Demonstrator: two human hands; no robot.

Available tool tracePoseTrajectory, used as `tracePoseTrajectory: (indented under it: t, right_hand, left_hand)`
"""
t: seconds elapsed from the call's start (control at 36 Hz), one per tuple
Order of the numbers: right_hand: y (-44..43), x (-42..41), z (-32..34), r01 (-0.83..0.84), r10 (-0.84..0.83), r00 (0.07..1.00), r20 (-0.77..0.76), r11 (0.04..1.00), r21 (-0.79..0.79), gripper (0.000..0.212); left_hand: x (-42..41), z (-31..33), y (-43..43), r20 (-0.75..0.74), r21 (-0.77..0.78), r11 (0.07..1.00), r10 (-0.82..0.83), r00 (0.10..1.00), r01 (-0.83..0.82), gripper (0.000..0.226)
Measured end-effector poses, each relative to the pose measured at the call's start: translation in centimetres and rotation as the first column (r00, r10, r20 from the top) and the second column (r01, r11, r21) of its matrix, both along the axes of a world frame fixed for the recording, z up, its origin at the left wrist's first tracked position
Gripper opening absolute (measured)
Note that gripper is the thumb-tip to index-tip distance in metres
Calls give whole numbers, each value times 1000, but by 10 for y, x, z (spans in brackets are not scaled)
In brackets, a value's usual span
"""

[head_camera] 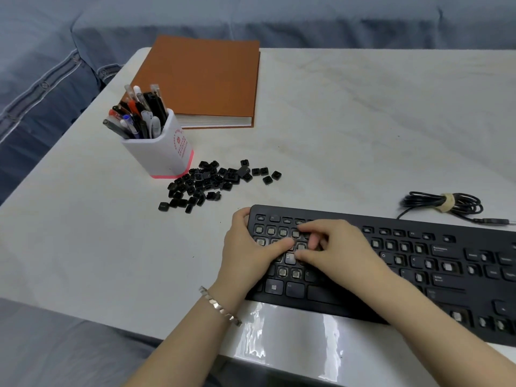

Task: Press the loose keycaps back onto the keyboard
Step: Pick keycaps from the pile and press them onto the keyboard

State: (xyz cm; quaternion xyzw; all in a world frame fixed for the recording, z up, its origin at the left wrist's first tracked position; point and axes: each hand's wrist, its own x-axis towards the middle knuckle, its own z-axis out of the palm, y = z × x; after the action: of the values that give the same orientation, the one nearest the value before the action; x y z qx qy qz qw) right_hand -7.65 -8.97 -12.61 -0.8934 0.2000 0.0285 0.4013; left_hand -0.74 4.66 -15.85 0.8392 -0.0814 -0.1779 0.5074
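Note:
A black keyboard (413,263) lies at the table's near right, many of its sockets bare with grey domes showing. A pile of several loose black keycaps (212,181) sits on the table behind its left end. My left hand (248,255) holds the keyboard's left end, fingers curled round the edge and thumb laid across the keys. My right hand (332,251) hovers over the left key block with bent fingers, its fingertips and thumb touching the keys beside a fitted "S" keycap (289,258). I see no keycap held between its fingers.
A white pen holder (164,152) full of pens stands just left of the pile. A brown book (203,79) lies behind it. The keyboard's coiled cable (444,203) rests at the right. The table's glossy front edge (293,342) is near me.

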Motion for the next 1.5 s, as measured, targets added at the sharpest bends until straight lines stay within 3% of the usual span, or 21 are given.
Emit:
tracePoseTrajectory:
  t: [0.08,0.19,0.25,0.53,0.69,0.75,0.89,1.11,1.31,1.5]
  right_hand:
    - [-12,-11,2,194,-220,973,73,945,262,28]
    - [-25,-22,6,340,-415,909,-44,673,657,44]
    - [-27,-26,7,328,-434,899,-62,571,752,49]
    - [-22,-40,7,249,-426,904,16,559,791,33]
    - [-24,-48,10,268,-425,904,35,630,729,23]
    - [-25,-51,11,287,-450,893,10,585,758,21]
    - [-28,-58,13,288,-483,866,-126,276,917,19]
    - [-27,-64,19,205,-434,888,-150,83,975,22]
    - [-30,-70,27,166,-408,901,-147,13,986,26]
    - [-27,-75,27,213,-383,911,-150,128,969,25]
  left_hand:
    - [1,1,-1,-6,20,1000,-10,1000,10,69]
    - [0,2,-2,-6,43,999,-30,1000,30,66]
    - [-1,3,-1,4,59,998,-37,999,37,67]
    - [-3,5,0,72,154,986,-75,995,63,61]
    - [-2,6,1,39,126,987,-106,994,100,57]
    - [-1,5,2,26,86,991,-105,994,103,51]
    - [-10,-1,1,94,53,998,-43,995,38,47]
    - [-13,-6,2,123,113,993,-33,992,19,52]
    - [-16,-6,2,154,133,991,-31,988,10,51]
    - [-21,-1,2,181,172,985,-45,982,14,47]
